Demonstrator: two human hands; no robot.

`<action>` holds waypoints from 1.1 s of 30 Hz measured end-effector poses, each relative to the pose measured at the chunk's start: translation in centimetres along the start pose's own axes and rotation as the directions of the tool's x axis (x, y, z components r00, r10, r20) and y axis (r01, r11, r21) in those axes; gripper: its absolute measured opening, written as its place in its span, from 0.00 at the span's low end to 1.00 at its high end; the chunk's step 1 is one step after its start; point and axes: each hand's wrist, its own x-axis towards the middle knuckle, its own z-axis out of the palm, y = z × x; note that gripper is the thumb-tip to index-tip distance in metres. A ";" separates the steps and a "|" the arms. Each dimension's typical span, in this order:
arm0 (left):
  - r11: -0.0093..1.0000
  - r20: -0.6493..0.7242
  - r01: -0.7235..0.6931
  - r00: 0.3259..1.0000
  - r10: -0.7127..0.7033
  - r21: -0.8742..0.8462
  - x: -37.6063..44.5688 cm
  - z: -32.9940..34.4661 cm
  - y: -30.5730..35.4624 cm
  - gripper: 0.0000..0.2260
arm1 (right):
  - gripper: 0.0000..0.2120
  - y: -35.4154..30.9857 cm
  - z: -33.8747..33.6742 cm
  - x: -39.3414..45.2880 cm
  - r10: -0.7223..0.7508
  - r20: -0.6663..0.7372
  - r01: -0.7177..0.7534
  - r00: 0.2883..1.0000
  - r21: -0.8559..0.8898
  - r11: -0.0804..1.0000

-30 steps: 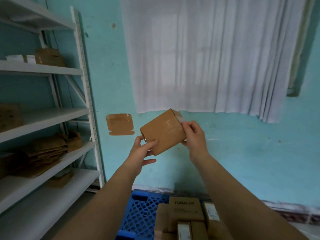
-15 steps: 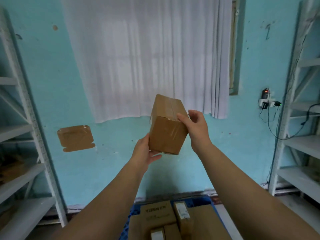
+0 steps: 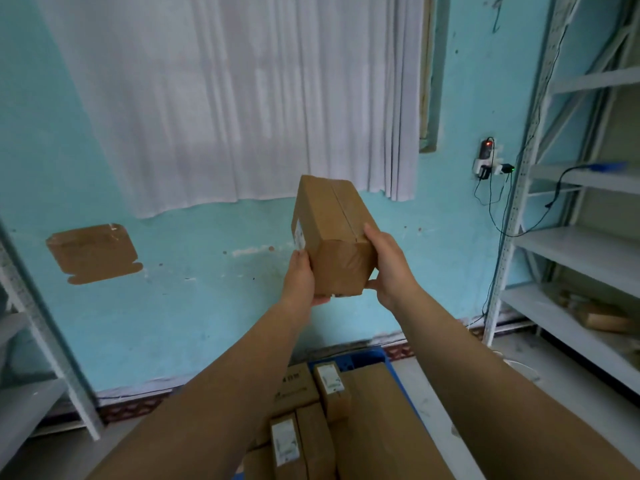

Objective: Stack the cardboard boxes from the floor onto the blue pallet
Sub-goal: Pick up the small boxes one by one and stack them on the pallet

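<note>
- Box [image 3: 334, 237] held in the air at chest height, long axis pointing away, in front of wall and curtain [image 3: 235, 98].
- Left hand [image 3: 301, 278] grips near lower left corner, fingers curled under; likely bears the weight.
- Right hand [image 3: 388, 261] clasps right side, thumb on top edge, probably steadying.
- Pallet [image 3: 367, 360] below, between the forearms, mostly covered by stacked boxes [image 3: 346, 420].
- Judgement: carry phase; box needs lowering onto the stack.
</note>
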 end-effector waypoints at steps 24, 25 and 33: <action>0.924 0.024 0.381 0.925 -0.380 -0.045 17.9 5.7 -24.9 0.21 | 0.13 23.6 -11.4 15.1 0.257 -0.154 -0.278 0.954 -0.139 0.950; 0.915 0.032 0.401 0.916 -0.400 -0.050 18.6 5.4 -27.1 0.21 | 0.11 25.8 -12.0 15.7 0.268 -0.153 -0.291 0.951 -0.158 0.943; 0.828 -0.017 0.561 0.828 -0.560 0.000 21.5 2.4 -45.1 0.20 | 0.20 44.9 -18.1 17.1 0.372 -0.087 -0.377 0.924 -0.375 0.847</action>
